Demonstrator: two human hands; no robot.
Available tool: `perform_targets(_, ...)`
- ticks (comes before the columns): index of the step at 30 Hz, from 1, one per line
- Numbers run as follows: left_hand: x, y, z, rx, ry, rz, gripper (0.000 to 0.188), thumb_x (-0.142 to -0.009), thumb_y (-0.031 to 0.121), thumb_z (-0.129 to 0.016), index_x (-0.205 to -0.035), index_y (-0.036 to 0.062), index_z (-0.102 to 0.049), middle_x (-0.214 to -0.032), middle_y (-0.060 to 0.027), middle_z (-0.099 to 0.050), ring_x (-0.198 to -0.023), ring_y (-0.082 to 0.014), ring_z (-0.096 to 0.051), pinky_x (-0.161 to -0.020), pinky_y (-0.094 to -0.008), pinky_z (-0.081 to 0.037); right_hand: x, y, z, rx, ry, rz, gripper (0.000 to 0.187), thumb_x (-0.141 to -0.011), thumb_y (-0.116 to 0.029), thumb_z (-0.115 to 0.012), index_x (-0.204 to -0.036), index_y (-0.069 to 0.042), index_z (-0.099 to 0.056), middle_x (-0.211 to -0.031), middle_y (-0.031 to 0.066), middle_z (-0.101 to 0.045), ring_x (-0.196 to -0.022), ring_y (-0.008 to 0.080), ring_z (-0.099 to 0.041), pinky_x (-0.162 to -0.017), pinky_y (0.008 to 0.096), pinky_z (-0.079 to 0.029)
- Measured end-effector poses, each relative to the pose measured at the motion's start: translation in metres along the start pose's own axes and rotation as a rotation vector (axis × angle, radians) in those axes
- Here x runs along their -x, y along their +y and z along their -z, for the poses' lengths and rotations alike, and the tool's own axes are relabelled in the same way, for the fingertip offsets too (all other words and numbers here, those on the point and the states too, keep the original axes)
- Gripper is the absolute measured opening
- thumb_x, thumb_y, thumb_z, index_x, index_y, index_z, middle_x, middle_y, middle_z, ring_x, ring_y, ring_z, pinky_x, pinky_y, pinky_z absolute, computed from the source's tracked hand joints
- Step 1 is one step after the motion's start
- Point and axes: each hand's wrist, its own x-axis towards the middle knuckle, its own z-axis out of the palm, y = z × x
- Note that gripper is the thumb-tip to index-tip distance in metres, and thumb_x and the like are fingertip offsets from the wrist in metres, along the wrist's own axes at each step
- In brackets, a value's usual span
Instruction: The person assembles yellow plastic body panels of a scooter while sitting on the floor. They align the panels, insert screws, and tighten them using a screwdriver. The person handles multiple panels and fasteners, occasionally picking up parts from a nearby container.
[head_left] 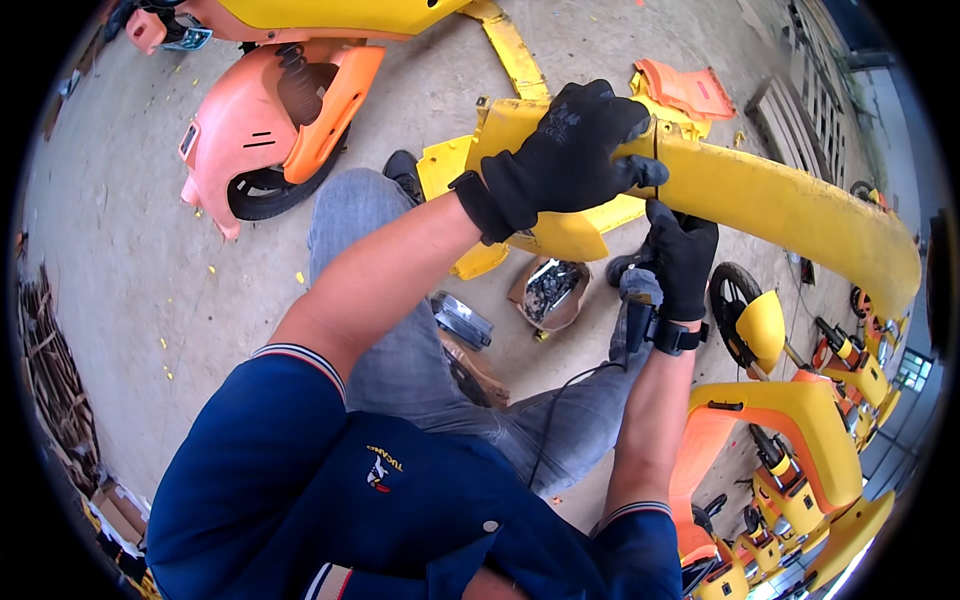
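Note:
A long, curved yellow scooter body panel (pixel 800 200) stretches to the right in front of me. A thin dark seam separates it from another yellow body piece (pixel 505 130) on the left. My left hand (pixel 580 150), in a black glove, is closed over the yellow piece beside the seam, its fingertips and thumb at the joint. Just below the seam is my right hand (pixel 684 255), also gloved in black. Its fingers are curled up against the panel's lower edge, and whatever they hold is hidden.
Between my legs a carton (pixel 572 316) holds small dark parts, beside a grey clear-looking case (pixel 463 320). An orange-pink scooter front with wheel (pixel 265 130) stands at the left. Yellow and orange scooters (pixel 780 430) crowd the right. Wooden pallets (pixel 795 125) lie at the far right.

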Motion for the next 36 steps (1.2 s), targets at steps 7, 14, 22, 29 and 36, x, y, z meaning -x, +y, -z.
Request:
perform_targets(7,-0.003,-0.003,0.007,0.116,-0.100,0.025,0.053,-0.077,0.034,-0.085,-0.108,0.0007,-0.059,-0.095,-0.0141,-0.057,-0.089,-0.0320,-0.054,-0.082,-0.0407,-0.044,-0.003,0.008,0.013,0.027,-0.043,0.038,0.020,-0.085,-0.003,-0.074,-0.101,0.001,-0.063,-0.074,0.0031,-0.062,-0.050,0.0085,-0.053,-0.043,0.0243,-0.040)
perform_targets(14,-0.002,0.000,0.010,0.128,-0.155,0.069,0.053,-0.077,0.034,-0.084,-0.109,-0.0002,-0.059,-0.099,-0.0143,-0.057,-0.092,-0.0317,-0.054,-0.085,-0.0397,-0.044,0.001,0.013,0.011,0.134,0.009,0.101,0.021,-0.084,-0.004,-0.076,-0.101,0.000,-0.064,-0.074,0.0031,-0.062,-0.050,0.0088,-0.053,-0.043,0.0247,-0.041)
perform_targets(22,-0.002,0.001,0.010,0.135,-0.163,0.094,0.055,-0.077,0.033,-0.085,-0.113,-0.0001,-0.060,-0.100,-0.0153,-0.057,-0.093,-0.0323,-0.054,-0.084,-0.0405,-0.045,0.004,0.005,0.001,0.103,0.067,0.104,0.022,-0.083,-0.004,-0.076,-0.102,-0.001,-0.065,-0.076,0.0022,-0.063,-0.055,0.0073,-0.054,-0.049,0.0239,-0.041)
perform_targets(29,-0.001,0.001,0.010,0.152,-0.209,0.111,0.054,-0.078,0.030,-0.084,-0.115,0.0008,-0.059,-0.104,-0.0158,-0.057,-0.098,-0.0324,-0.053,-0.088,-0.0415,-0.044,0.008,0.004,0.003,0.112,0.054,0.090,0.025,-0.084,-0.004,-0.075,-0.106,0.001,-0.064,-0.080,0.0048,-0.064,-0.049,0.0077,-0.051,-0.043,0.0244,-0.039)
perform_targets(36,-0.003,0.005,0.010,0.175,-0.166,0.132,0.058,-0.077,0.037,-0.084,-0.113,0.0006,-0.059,-0.101,-0.0159,-0.058,-0.096,-0.0314,-0.054,-0.087,-0.0400,-0.044,0.009,0.002,0.001,0.069,0.047,0.051,0.027,-0.086,-0.006,-0.073,-0.110,0.001,-0.063,-0.078,0.0052,-0.064,-0.047,0.0088,-0.052,-0.040,0.0251,-0.040)
